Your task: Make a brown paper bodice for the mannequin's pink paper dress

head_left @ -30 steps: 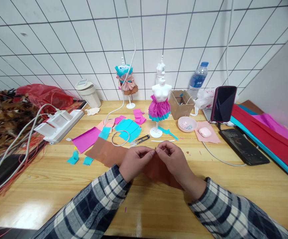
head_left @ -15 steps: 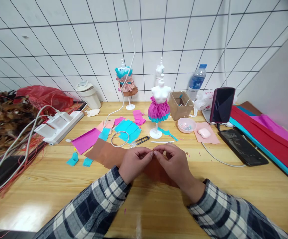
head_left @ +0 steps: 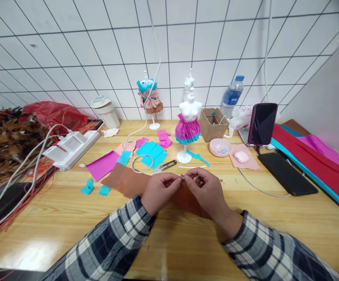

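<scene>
Over the table's middle, my left hand (head_left: 161,192) and my right hand (head_left: 207,192) meet with thumbs and forefingers pinched at the top edge of a sheet of brown crepe paper (head_left: 128,180). A small brown tip of it shows between the fingertips. The sheet spreads out to the left and below both hands, which cover its middle. Just beyond lie thread snips (head_left: 166,166), a ring-shaped band (head_left: 142,164) and a thin white strip (head_left: 191,167). A small white dress form (head_left: 190,110) in a magenta and turquoise paper skirt (head_left: 188,129) stands behind them.
Turquoise paper pieces (head_left: 152,153) and a magenta sheet (head_left: 102,165) lie left of centre. To the right are a pink bowl of beads (head_left: 220,147), a cardboard box (head_left: 214,125), a black phone (head_left: 288,173) and red paper (head_left: 316,160). A power strip (head_left: 77,150) stands at left.
The fingertips have parted very slightly at the brown paper's edge, and the pinch holds. The lying phone's screen has gone dark. The view has shifted a little.
</scene>
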Motion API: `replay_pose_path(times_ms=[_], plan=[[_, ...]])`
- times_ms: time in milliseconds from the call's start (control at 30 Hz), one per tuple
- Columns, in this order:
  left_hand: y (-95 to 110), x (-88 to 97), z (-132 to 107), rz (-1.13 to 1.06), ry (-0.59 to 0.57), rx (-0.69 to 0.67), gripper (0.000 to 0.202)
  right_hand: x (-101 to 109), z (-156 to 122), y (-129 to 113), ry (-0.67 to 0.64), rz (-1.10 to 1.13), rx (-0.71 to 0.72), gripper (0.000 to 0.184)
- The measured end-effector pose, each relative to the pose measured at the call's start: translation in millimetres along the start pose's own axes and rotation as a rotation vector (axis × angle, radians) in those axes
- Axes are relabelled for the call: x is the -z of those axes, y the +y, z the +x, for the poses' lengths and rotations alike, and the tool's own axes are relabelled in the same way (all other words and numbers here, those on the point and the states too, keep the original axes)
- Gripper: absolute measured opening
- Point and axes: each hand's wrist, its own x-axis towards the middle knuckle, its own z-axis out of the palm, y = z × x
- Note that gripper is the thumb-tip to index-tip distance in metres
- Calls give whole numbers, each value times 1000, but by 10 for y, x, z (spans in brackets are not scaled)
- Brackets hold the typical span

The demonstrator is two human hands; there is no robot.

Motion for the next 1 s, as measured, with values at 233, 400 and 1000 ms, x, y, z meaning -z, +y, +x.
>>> replay_pose_path(times_ms=[233,400,1000], plan=[[26,1,-20,27,-23,0,25,-7,9,4,-77,-14,-35,11],[9,6,-17,-23,-34,4,25,-38,24,30,-128,188,-127,17],[5,10,7,-94,-27,9,25,-32,32,34,-89,372,-188,22]])
